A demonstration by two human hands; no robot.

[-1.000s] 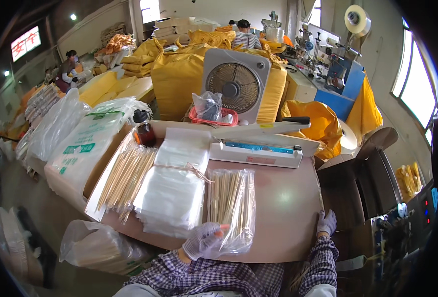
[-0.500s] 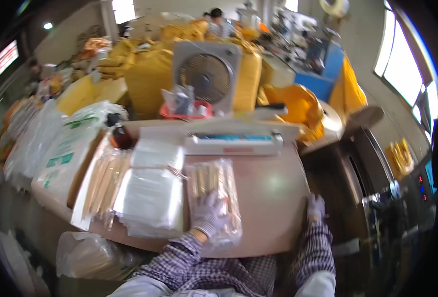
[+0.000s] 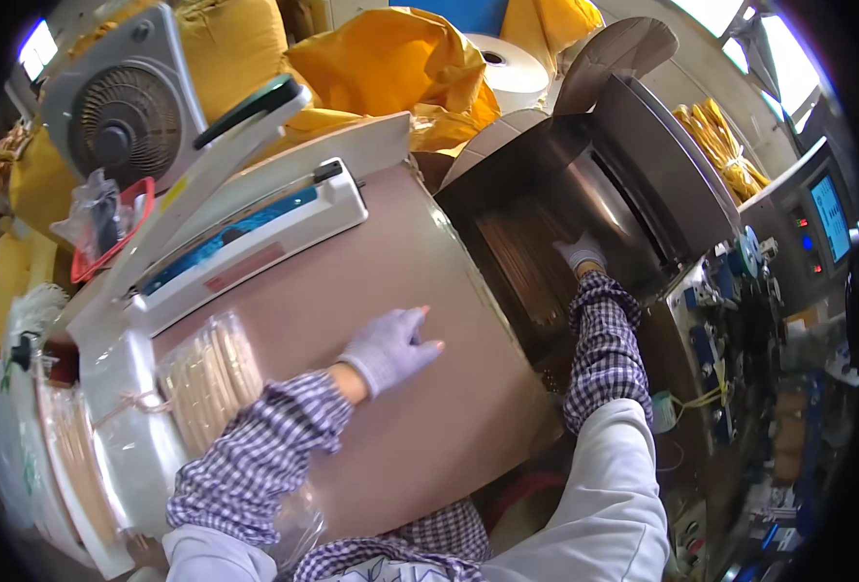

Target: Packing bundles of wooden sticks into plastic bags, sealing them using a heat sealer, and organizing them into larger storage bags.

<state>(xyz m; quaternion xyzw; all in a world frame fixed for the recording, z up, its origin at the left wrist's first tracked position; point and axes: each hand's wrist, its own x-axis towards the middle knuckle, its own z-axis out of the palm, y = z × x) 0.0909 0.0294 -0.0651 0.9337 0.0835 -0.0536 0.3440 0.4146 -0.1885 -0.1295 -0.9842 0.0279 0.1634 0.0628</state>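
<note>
My left hand (image 3: 390, 344), in a white glove, lies flat on the brown table (image 3: 420, 427) with its fingers spread and nothing in it. Just left of it lies a clear bag of thin wooden sticks (image 3: 211, 373). My right hand (image 3: 582, 252), also gloved, reaches into a dark metal hopper (image 3: 546, 194) and rests on the loose wooden sticks (image 3: 526, 267) piled inside. Its fingers curl down among the sticks, so its grip is hidden.
A white heat sealer (image 3: 245, 242) with a raised arm stands at the table's far edge. Behind it are a grey box fan (image 3: 124, 116), a red basket (image 3: 109, 228) and yellow sacks (image 3: 390, 58). A machine with a small screen (image 3: 827, 218) stands at the right.
The view has swung right. My left hand came off the bag of sticks onto the bare table. My right hand moved from the table's edge into the hopper.
</note>
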